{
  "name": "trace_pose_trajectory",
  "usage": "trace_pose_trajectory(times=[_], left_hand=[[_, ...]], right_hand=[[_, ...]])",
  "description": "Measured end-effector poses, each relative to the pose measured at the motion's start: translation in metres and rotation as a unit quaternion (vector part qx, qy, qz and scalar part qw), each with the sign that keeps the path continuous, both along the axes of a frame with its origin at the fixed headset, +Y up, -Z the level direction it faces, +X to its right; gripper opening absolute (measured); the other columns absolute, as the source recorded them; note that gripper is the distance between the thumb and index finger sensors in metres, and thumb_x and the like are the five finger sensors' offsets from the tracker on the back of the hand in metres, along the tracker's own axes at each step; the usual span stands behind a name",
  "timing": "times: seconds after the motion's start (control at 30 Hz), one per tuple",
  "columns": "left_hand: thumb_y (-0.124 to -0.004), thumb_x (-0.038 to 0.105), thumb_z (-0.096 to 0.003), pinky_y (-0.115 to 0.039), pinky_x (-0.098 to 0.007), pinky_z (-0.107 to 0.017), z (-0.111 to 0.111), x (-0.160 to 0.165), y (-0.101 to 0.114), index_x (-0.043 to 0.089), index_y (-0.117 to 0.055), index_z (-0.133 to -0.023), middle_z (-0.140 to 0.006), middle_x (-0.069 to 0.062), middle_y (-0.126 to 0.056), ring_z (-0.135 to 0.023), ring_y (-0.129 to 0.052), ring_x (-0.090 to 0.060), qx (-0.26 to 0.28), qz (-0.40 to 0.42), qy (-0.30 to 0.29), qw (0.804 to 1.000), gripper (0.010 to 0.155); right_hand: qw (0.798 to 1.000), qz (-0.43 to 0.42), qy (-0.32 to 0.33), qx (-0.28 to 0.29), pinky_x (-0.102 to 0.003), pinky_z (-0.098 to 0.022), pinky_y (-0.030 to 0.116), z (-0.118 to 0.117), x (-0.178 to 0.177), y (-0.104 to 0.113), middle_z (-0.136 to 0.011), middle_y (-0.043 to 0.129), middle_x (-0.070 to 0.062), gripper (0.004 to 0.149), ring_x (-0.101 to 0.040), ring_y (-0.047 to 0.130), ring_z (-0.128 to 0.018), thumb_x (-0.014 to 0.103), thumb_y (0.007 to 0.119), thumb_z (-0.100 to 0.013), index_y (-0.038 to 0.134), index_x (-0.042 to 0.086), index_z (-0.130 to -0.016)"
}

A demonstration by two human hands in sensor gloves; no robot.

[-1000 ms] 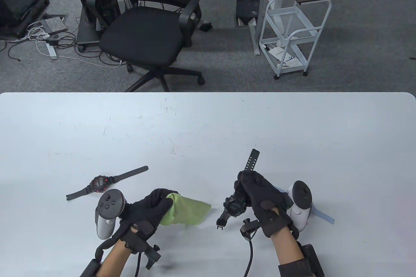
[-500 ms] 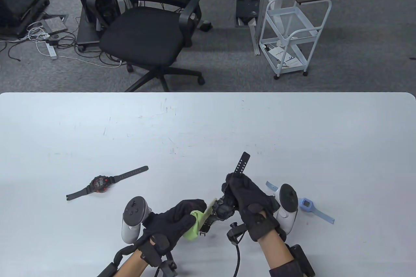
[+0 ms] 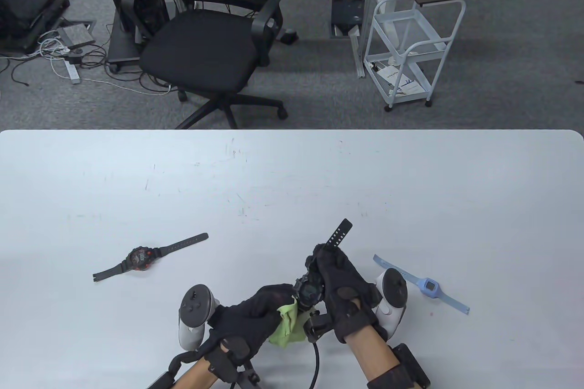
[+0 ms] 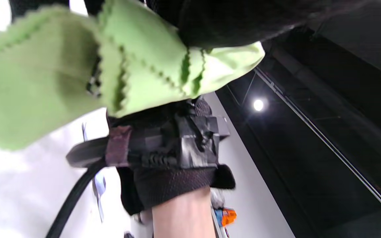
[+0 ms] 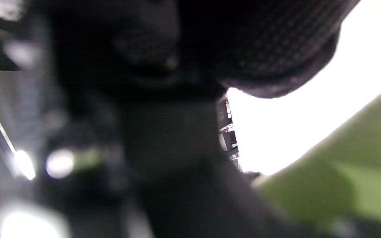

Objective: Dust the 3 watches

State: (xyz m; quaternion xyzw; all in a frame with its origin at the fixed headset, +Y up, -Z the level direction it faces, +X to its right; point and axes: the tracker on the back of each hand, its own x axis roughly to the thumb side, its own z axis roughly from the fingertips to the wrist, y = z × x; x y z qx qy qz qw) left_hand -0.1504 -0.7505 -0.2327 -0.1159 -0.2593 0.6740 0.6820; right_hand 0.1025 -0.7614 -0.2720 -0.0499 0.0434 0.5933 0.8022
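One black digital watch, strap raised, gripped by right hand; left hand fingers pinch green cloth against it.

No words, brand names or numbers can be read in any view. Paper sheets on the lower shelf of the white cart, upper right of the table view, carry print too small to make out. The watch faces show no legible digits.
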Motion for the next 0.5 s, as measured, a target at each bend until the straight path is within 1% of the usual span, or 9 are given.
trace_pose_trajectory(times=[0.03, 0.07, 0.17, 0.2, 0.23, 0.3, 0.4, 0.47, 0.5], left_hand=[[-0.085, 0.018, -0.0509, -0.077, -0.076, -0.057, 0.001, -0.001, 0.000, 0.031, -0.081, -0.094, -0.109, -0.013, -0.069, -0.076, -0.098, -0.044, 0.007, -0.003, 0.032, 0.999, 0.045], [-0.091, 0.020, -0.0492, -0.080, -0.073, -0.056, 0.002, -0.001, 0.000, 0.030, -0.075, -0.096, -0.107, -0.013, -0.070, -0.072, -0.101, -0.040, 0.011, -0.008, 0.048, 0.999, 0.050], [-0.094, 0.021, -0.0467, -0.084, -0.067, -0.056, 0.003, -0.001, -0.001, 0.024, -0.061, -0.102, -0.104, -0.013, -0.071, -0.066, -0.105, -0.035, 0.001, -0.028, 0.064, 0.998, 0.065], [-0.093, 0.022, -0.0469, -0.085, -0.066, -0.055, 0.003, 0.000, -0.002, 0.011, -0.060, -0.101, -0.101, -0.016, -0.074, -0.065, -0.106, -0.035, -0.012, -0.032, 0.061, 0.998, 0.065], [-0.092, 0.024, -0.0470, -0.085, -0.065, -0.055, 0.003, 0.000, -0.004, 0.008, -0.060, -0.101, -0.100, -0.018, -0.074, -0.065, -0.106, -0.034, -0.027, -0.040, 0.057, 0.997, 0.065], [-0.088, 0.027, -0.0490, -0.085, -0.066, -0.053, 0.002, 0.001, -0.007, 0.006, -0.060, -0.104, -0.098, -0.019, -0.079, -0.066, -0.105, -0.034, -0.034, -0.044, 0.052, 0.997, 0.065], [-0.074, 0.039, -0.0548, -0.079, -0.072, -0.055, 0.003, 0.007, -0.014, 0.007, -0.066, -0.104, -0.095, -0.018, -0.088, -0.070, -0.104, -0.036, -0.059, -0.061, -0.008, 0.996, 0.060], [-0.069, 0.039, -0.0555, -0.075, -0.074, -0.056, 0.004, 0.012, -0.017, 0.006, -0.071, -0.102, -0.091, -0.017, -0.092, -0.068, -0.104, -0.036, -0.067, -0.053, -0.044, 0.995, 0.057], [-0.068, 0.039, -0.0553, -0.074, -0.074, -0.056, 0.004, 0.012, -0.017, 0.007, -0.072, -0.101, -0.090, -0.016, -0.093, -0.066, -0.104, -0.035, -0.067, -0.055, -0.040, 0.995, 0.056]], right_hand=[[1.000, -0.005, -0.002, -0.001, -0.033, -0.027, 0.094, 0.001, -0.001, 0.000, -0.069, 0.098, 0.001, 0.045, -0.002, 0.108, -0.035, 0.044, 0.076, -0.047, 0.083, 0.021, -0.085], [1.000, -0.009, -0.003, -0.002, -0.033, -0.027, 0.094, 0.002, -0.003, 0.000, -0.069, 0.098, 0.001, 0.045, -0.002, 0.108, -0.035, 0.044, 0.076, -0.047, 0.084, 0.021, -0.085], [1.000, -0.012, -0.005, 0.004, -0.033, -0.027, 0.094, 0.006, -0.010, 0.001, -0.069, 0.098, 0.001, 0.045, -0.002, 0.108, -0.035, 0.044, 0.076, -0.047, 0.084, 0.021, -0.085], [1.000, -0.013, -0.009, 0.004, -0.033, -0.027, 0.094, 0.006, -0.010, 0.002, -0.068, 0.098, 0.000, 0.045, -0.003, 0.108, -0.035, 0.044, 0.077, -0.046, 0.084, 0.020, -0.084], [1.000, -0.010, -0.008, 0.007, -0.033, -0.027, 0.094, 0.006, -0.010, 0.002, -0.068, 0.098, 0.000, 0.045, -0.003, 0.109, -0.035, 0.043, 0.077, -0.046, 0.084, 0.021, -0.084], [1.000, -0.013, -0.015, 0.004, -0.032, -0.026, 0.095, 0.006, -0.009, 0.002, -0.068, 0.098, 0.000, 0.045, -0.003, 0.109, -0.034, 0.043, 0.077, -0.046, 0.084, 0.020, -0.084], [1.000, -0.018, -0.023, 0.007, -0.032, -0.026, 0.096, 0.006, -0.009, 0.003, -0.068, 0.098, -0.001, 0.045, -0.003, 0.110, -0.034, 0.042, 0.078, -0.045, 0.084, 0.019, -0.083], [1.000, -0.005, -0.015, 0.014, -0.032, -0.027, 0.096, 0.006, -0.008, 0.004, -0.068, 0.098, -0.001, 0.045, -0.003, 0.110, -0.034, 0.042, 0.078, -0.045, 0.084, 0.018, -0.083], [1.000, -0.011, -0.005, 0.014, -0.032, -0.028, 0.096, 0.006, -0.007, 0.004, -0.069, 0.098, -0.001, 0.045, -0.003, 0.110, -0.035, 0.042, 0.078, -0.046, 0.084, 0.018, -0.084]])
